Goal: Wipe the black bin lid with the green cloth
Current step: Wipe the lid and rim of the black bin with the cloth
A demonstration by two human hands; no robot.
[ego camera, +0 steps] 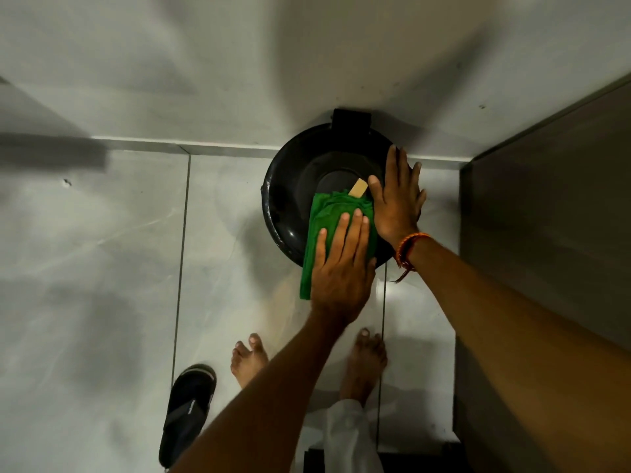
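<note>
From the head camera, my left hand (pixel 341 264) presses flat, fingers spread, on the green cloth (pixel 327 227) over the near part of the black bin lid (pixel 290 186). My right hand (pixel 397 199) lies open on the lid's right side, steadying it. Unwiped lid stretches ahead and left; a tan tag (pixel 358 191), perhaps a label, sits beyond the cloth.

A pale tiled floor (pixel 102 268) fills the frame. A black bin (pixel 290 213) stands upper centre. A dark sandal (pixel 187 411) and two bare feet (pixel 247 360) rest at the bottom.
</note>
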